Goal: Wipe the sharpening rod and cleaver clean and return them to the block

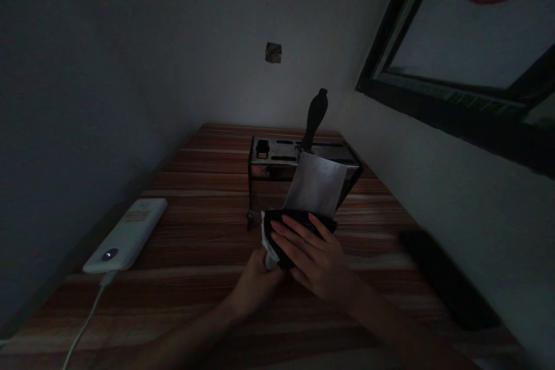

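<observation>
A cleaver with a broad metal blade [318, 185] slants toward me, its black handle [316, 113] pointing up and away over a metal rack. Black cloth [281, 245] with a whitish edge covers the near end of the blade. My right hand [314, 257] lies across the cloth from above, fingers spread and pressed down on it, with a ring on one finger. Underneath, at the cloth's left side, my left hand [258, 280] is closed around it. Most of the left fingers are hidden.
The slotted metal rack [281, 150] stands on the striped wooden table [195, 243] behind the blade. A white power bank [128, 234] with a cable [84, 326] lies at the left. At the right, a long dark object [448, 280] lies by the wall, under a dark-framed window [433, 107].
</observation>
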Demonstrator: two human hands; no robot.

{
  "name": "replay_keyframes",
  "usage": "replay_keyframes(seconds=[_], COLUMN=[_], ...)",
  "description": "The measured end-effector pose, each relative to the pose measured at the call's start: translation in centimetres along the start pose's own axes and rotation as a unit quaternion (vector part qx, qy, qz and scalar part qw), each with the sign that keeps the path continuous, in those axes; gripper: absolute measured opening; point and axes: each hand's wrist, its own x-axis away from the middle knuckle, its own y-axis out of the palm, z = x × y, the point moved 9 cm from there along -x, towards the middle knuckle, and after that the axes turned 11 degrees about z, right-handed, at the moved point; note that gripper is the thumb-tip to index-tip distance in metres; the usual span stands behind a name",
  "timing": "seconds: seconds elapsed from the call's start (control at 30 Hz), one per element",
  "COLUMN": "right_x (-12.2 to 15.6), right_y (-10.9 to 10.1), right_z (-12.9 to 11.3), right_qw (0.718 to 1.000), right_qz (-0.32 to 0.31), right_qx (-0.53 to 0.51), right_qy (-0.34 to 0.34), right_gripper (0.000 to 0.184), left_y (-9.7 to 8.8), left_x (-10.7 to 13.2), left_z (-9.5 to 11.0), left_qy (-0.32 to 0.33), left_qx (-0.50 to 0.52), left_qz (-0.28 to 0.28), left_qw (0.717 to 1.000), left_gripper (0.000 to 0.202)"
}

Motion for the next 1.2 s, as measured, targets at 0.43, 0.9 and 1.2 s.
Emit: replay_keyframes(seconds=[0.43, 0.9, 1.2], right_x=[-1.2, -3.3, -4.6], right_y=[-0.8, -2.5, -3.6], right_z=[2.3, 5.5, 7.1], right_qw=[1.0, 0.998, 0.996], right_qz=[0.001, 0.025, 0.046], right_qx=[0.023, 0.052, 0.061], right_qy=[0.003, 0.025, 0.036], right_gripper=[0.044, 0.044, 0.043], left_y=[0.1, 0.1, 0.1], left_x=[0.0, 0.0, -0.1], left_z=[0.2, 0.8, 0.0], left_qy=[0.007, 0.008, 0.001], left_qx=[-0.055, -0.068, -0.064], left_qz=[-0.007, -0.006, -0.01], left_qw=[0.998, 0.998, 0.998], left_gripper=[0.006, 0.021, 0.019])
